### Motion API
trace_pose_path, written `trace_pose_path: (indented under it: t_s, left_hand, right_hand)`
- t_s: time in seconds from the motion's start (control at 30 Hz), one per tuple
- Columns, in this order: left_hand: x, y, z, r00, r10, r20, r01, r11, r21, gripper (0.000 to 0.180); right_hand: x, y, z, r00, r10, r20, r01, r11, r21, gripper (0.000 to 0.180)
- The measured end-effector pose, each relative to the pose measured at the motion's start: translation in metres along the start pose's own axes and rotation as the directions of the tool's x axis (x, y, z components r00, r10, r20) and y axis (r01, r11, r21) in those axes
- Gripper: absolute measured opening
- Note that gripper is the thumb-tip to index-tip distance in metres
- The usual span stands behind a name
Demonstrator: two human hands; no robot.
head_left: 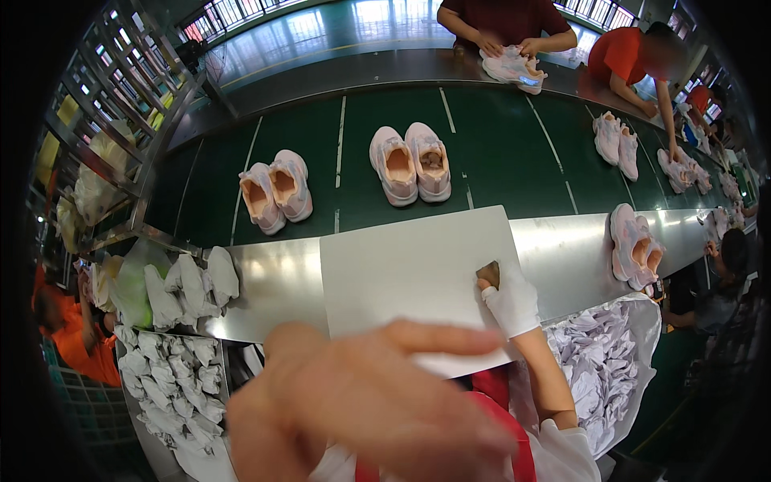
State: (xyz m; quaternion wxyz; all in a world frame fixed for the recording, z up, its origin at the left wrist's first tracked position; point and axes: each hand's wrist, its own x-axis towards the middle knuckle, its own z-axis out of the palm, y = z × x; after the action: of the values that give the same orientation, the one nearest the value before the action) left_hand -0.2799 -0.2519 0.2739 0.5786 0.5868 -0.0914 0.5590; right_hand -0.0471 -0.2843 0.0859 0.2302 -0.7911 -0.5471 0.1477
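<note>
My left hand [377,386] is bare, close to the camera and blurred, with its fingers stretched out to the right and nothing visible in them. It hides the near left part of a large white sheet [401,265], a single sheet or a stack, I cannot tell which. On the sheet's right edge rests my right hand [511,307], in a white glove with a bare fingertip showing. Its fingers are closed on a small flat brown piece [488,275], whose kind I cannot make out.
Pink shoe pairs [409,165] [275,191] stand on a green conveyor [321,120]; another pair [634,247] sits on the metal ledge [562,241]. White stuffed paper shapes [185,289] lie left. Crumpled paper fills a bag [642,321] at right. Co-workers handle shoes across the belt.
</note>
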Motion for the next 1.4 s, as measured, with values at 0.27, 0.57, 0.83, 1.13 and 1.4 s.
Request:
trace_pose_path:
  t_s: [0.27, 0.57, 0.83, 1.13, 1.4]
  left_hand:
    - [-0.004, 0.032, 0.011, 0.799, 0.594, 0.095, -0.596, 0.803, -0.015, 0.034]
    - [0.007, 0.005, 0.007, 0.742, 0.662, -0.106, -0.66, 0.749, 0.055, 0.039]
    - [0.014, -0.076, 0.053, 0.877, 0.276, 0.394, -0.142, 0.931, -0.336, 0.064]
    - [-0.114, -0.225, -0.063, 0.924, -0.184, 0.336, -0.185, 0.555, 0.811, 0.011]
    - [-0.121, -0.241, -0.067, 0.886, -0.416, 0.206, -0.078, 0.305, 0.949, 0.032]
  right_hand:
    - [0.008, -0.002, 0.006, 0.998, -0.051, 0.024, 0.052, 0.998, -0.038, 0.035]
    - [-0.003, -0.015, 0.008, 0.992, -0.094, -0.079, 0.098, 0.994, 0.045, 0.031]
    - [0.011, 0.009, 0.03, 0.982, -0.173, -0.072, 0.182, 0.972, 0.15, 0.029]
    - [0.022, 0.035, 0.008, 0.993, -0.112, 0.043, 0.097, 0.96, 0.262, 0.021]
    - [0.023, 0.025, -0.02, 0.977, -0.171, 0.127, 0.162, 0.984, 0.08, 0.017]
